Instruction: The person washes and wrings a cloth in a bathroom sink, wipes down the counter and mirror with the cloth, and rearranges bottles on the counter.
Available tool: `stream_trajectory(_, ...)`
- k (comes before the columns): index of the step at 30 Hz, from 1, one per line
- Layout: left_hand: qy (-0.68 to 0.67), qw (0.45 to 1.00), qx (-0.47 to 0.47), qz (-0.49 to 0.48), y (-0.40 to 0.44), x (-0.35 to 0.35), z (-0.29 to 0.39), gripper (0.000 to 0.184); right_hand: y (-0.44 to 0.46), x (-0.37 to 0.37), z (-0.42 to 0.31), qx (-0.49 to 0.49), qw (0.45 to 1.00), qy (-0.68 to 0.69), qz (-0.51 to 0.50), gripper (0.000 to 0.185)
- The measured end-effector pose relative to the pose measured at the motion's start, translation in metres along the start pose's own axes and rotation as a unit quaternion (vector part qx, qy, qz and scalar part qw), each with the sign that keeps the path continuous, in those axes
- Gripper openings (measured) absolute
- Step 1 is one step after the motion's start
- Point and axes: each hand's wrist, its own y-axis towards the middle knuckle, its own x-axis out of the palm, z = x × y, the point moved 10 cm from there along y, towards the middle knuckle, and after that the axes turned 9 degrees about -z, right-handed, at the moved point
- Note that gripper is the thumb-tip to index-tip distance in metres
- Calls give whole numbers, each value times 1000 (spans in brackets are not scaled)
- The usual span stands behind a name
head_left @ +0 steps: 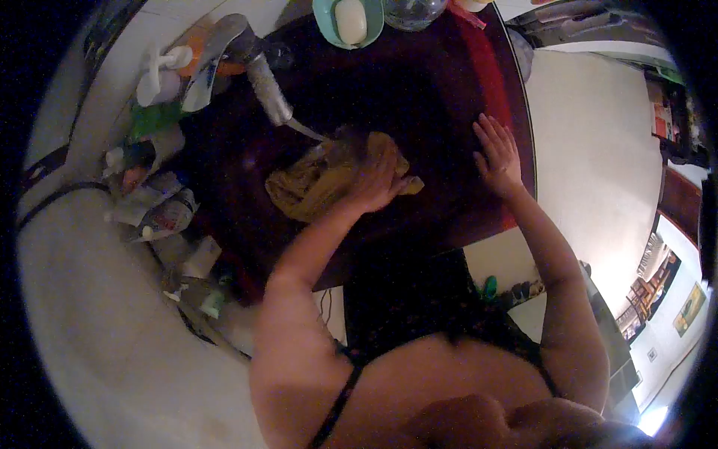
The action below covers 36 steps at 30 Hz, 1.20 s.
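A bunched yellow-brown cloth lies on a dark red surface in front of me. My left hand presses down on the cloth's right part, its fingers over the fabric and the thumb out to the right. Just beyond the cloth, a pale spout-like cylinder points toward it, with a thin light streak running from its tip to the cloth's far edge. My right hand rests near the surface's right edge, fingers stretched out and holding nothing.
A teal dish with a white soap bar stands at the far edge, beside a clear glass-like container. Along the left side sit a pump bottle and several bottles and packets. A red strip runs along the far right.
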Motion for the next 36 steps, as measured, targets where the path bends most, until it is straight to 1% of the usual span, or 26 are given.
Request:
stream_trajectory(1, 0, 1000, 2, -5, 13, 0, 0, 66, 0, -3, -1, 0, 1000, -4, -1, 53)
stream_trajectory(3, 110, 989, 60, 76, 34, -25, 15, 75, 1, -10, 0, 8, 1000, 0, -4, 53)
stream_trajectory(4, 109, 989, 63, 77, 49, -30, 20, 75, 3, -15, 2, 9, 1000, -1, -6, 53)
stream_trajectory(6, 85, 987, 43, 128, 46, -44, 13, 78, -3, -5, -20, 7, 1000, -8, -9, 53)
stream_trajectory(7, 83, 987, 46, 129, 56, -54, 14, 78, -3, -4, -23, 7, 1000, -8, -10, 53)
stream_trajectory(9, 143, 981, 45, 121, 76, -77, 22, 77, -3, -5, -23, 10, 1000, -9, -11, 52)
stream_trajectory(11, 143, 983, 57, 97, 78, -79, 11, 76, -4, -6, -21, 14, 1000, -9, -16, 52)
stream_trajectory(12, 113, 989, 24, 90, 78, -77, -5, 74, 0, -7, -18, 11, 1000, -10, -15, 52)
stream_trajectory(14, 92, 992, -11, 89, 62, -70, -19, 72, 5, -11, -17, 3, 1000, -10, -4, 52)
stream_trajectory(16, 42, 984, -108, 138, 21, -55, -34, 66, -4, -8, -10, 7, 1000, -11, 5, 52)
stream_trajectory(17, 46, 984, -114, 129, 18, -50, -31, 66, -7, -4, -5, 9, 1000, 0, 2, 52)
stream_trajectory(19, 41, 979, -104, 169, 16, -60, -25, 60, -1, -10, -6, 0, 1000, -11, 16, 52)
stream_trajectory(20, 43, 979, -101, 173, 14, -66, -20, 60, -1, -7, -4, 3, 1000, -15, 2, 51)
stream_trajectory(22, 7, 994, -106, 40, 1, -48, -17, 57, -3, -7, -1, 3, 1000, -14, 7, 51)
stream_trajectory(23, 8, 993, -108, 41, -5, -46, -14, 57, -2, -9, -1, -2, 1000, -16, 11, 51)
stream_trajectory(25, 83, 987, -94, 101, -21, -43, -5, 46, -2, -13, -1, -8, 1000, -17, 15, 50)
stream_trajectory(26, 84, 986, -96, 104, -29, -29, -21, 46, -1, -7, -1, -7, 1000, -20, 20, 50)
stream_trajectory(28, 73, 995, -27, 62, -43, -10, -39, 34, 3, -4, -2, -12, 999, -20, 28, 50)
stream_trajectory(30, 46, 985, -156, -50, -70, -18, -56, 26, 3, 0, 2, -18, 999, -18, 33, 49)
stream_trajectory(31, 48, 985, -159, -48, -83, -21, -66, 26, 4, 6, 6, -12, 999, -20, 26, 49)
stream_trajectory(33, 84, 976, -199, -32, -109, -21, -95, 34, 2, 12, 11, -4, 1000, -20, 19, 49)
stream_trajectory(34, 87, 975, -200, -33, -114, -16, -108, 34, 2, 13, 6, -8, 1000, -15, 26, 50)
stream_trajectory(35, 164, 973, -154, 54, -116, -31, -101, 39, 2, 13, 2, -12, 999, -12, 30, 51)
stream_trajectory(36, 239, 955, -105, 140, -114, -42, -90, 45, 2, 13, 2, -12, 999, -11, 30, 51)
